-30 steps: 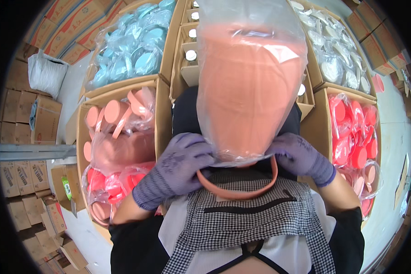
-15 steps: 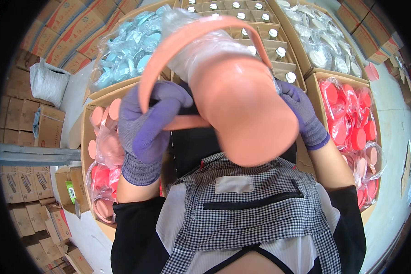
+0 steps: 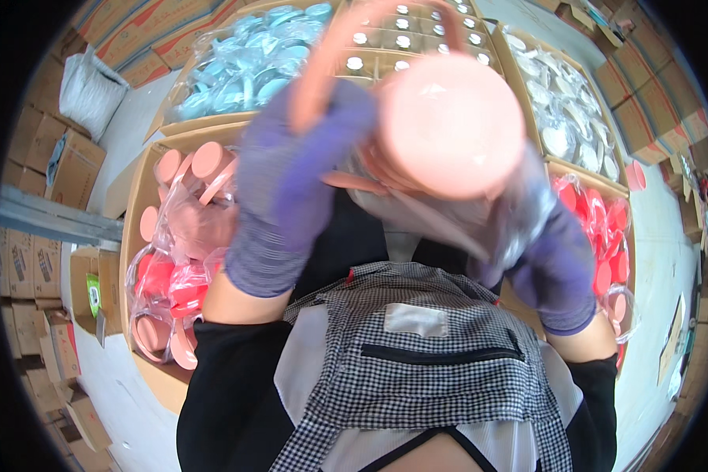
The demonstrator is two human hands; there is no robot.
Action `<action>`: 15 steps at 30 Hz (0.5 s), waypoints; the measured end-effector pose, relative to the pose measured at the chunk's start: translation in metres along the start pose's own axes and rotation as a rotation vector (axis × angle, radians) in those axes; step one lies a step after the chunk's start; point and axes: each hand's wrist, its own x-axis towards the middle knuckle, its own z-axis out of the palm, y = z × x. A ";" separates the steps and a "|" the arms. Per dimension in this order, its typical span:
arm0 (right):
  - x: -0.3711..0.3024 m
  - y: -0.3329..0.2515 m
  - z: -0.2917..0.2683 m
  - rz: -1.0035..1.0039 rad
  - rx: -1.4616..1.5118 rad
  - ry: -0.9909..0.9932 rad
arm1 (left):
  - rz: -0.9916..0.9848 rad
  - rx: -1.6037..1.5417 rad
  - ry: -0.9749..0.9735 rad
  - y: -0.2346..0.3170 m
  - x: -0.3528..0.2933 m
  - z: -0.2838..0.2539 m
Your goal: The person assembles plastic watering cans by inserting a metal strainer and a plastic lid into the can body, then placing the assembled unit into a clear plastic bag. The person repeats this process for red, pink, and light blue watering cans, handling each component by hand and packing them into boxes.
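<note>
A salmon-pink lid-like piece (image 3: 452,126) with a round, smooth end and a loop strap (image 3: 315,86) is held up in front of me. Its round end faces up towards me. My left hand (image 3: 303,157), in a purple-grey glove, is closed round the strap at the left. A clear plastic bag (image 3: 519,204) hangs beneath the piece and along its right side. In the same kind of glove, my right hand (image 3: 551,267) grips the bag lower right; motion blurs its fingers, and the bag partly covers them.
Cartons stand around me. One holds bagged pink and red lids (image 3: 189,228) at left, another red lids (image 3: 598,220) at right. Bagged blue lids (image 3: 252,63) are far left, white ones (image 3: 562,102) far right. Between them, white-capped bottles (image 3: 401,39) stand in dividers.
The pink piece has tipped, turning its round end up towards me. My right hand has come down and nearer, drawing the bag below and to the right. My left hand has moved right and up.
</note>
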 end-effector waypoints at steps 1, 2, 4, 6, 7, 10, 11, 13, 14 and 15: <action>0.010 -0.007 0.009 -0.075 0.066 0.043 | 0.020 0.092 -0.093 -0.002 -0.001 0.003; 0.021 -0.009 0.019 -0.130 0.118 0.027 | 0.137 0.256 -0.132 -0.004 0.001 0.003; 0.037 -0.017 0.037 -0.172 -0.038 -0.027 | 0.251 0.324 -0.183 -0.005 0.003 0.002; 0.047 -0.023 0.053 -0.099 0.077 -0.074 | 0.248 0.135 -0.361 -0.001 0.003 0.000; 0.049 -0.027 0.061 -0.056 0.104 -0.092 | 0.252 0.053 -0.453 0.002 0.003 -0.001; 0.059 -0.035 0.078 -0.018 -0.136 -0.087 | 0.376 0.405 -0.258 0.012 -0.003 -0.001; 0.062 -0.038 0.083 -0.035 -0.131 -0.158 | 0.399 0.513 -0.180 0.013 -0.002 -0.005; 0.076 -0.048 0.089 -0.039 -0.306 -0.063 | 0.405 0.623 -0.094 0.012 -0.003 -0.015; 0.085 -0.056 0.091 -0.037 -0.400 -0.095 | 0.359 0.654 -0.094 0.010 -0.001 -0.023; 0.096 -0.066 0.092 -0.027 -0.455 -0.198 | 0.269 0.612 -0.099 0.010 -0.001 -0.038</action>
